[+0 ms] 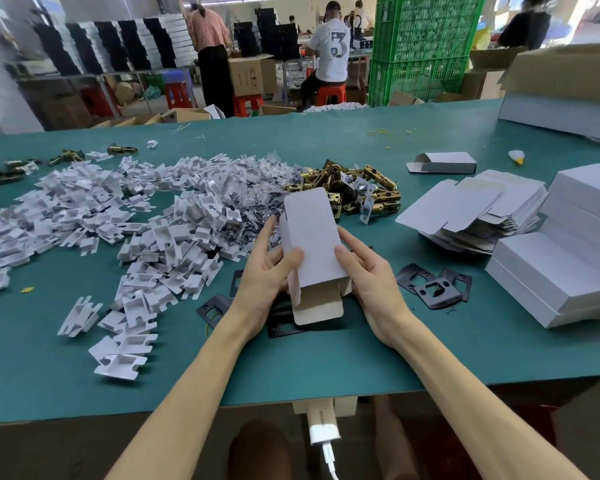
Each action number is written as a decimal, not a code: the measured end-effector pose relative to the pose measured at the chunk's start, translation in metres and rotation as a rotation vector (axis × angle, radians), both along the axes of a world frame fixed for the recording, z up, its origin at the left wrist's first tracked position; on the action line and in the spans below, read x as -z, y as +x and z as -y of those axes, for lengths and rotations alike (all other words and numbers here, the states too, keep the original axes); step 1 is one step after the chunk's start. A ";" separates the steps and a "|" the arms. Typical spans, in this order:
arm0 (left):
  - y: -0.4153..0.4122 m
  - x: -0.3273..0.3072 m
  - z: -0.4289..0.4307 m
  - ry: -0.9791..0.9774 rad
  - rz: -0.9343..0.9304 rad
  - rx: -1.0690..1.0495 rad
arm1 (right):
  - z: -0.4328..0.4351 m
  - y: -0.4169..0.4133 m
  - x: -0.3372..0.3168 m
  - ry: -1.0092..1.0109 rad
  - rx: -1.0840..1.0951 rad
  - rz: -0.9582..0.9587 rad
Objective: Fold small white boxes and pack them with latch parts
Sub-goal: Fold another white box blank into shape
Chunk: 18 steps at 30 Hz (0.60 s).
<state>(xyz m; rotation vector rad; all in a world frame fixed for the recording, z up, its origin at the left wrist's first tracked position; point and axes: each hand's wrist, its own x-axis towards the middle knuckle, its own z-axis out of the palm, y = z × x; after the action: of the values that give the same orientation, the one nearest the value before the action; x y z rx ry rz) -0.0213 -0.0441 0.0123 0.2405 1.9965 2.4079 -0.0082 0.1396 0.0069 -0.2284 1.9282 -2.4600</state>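
The left hand (269, 275) and right hand (369, 275) hold 1 small white box (310, 233) just above the counter (430, 341), each gripping a long side with the thumb on the top face. It looks like thin card: light, hollow and easily crushed, so I'd grip the folded edges. Its near tuck flap (317, 310) hangs open. Brass latch parts (361, 188) lie just beyond.

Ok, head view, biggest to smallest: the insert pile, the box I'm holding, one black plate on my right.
1. insert pile
2. held box, though it is nearest the camera, which flatters it
3. black plate
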 end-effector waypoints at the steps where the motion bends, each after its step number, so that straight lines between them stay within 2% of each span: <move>1: 0.000 0.000 0.000 -0.010 0.004 0.001 | 0.000 0.001 -0.001 -0.004 -0.023 0.001; 11: 0.002 -0.002 -0.004 -0.055 0.022 0.076 | 0.003 0.001 -0.005 0.023 -0.038 -0.043; 18: 0.004 -0.003 -0.004 -0.075 0.003 0.051 | 0.004 0.001 -0.004 0.032 -0.018 0.003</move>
<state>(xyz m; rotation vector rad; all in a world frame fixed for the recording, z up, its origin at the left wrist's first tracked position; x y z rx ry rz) -0.0174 -0.0397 0.0148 0.2837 2.0478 2.2972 -0.0071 0.1357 0.0110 -0.2410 1.9534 -2.4153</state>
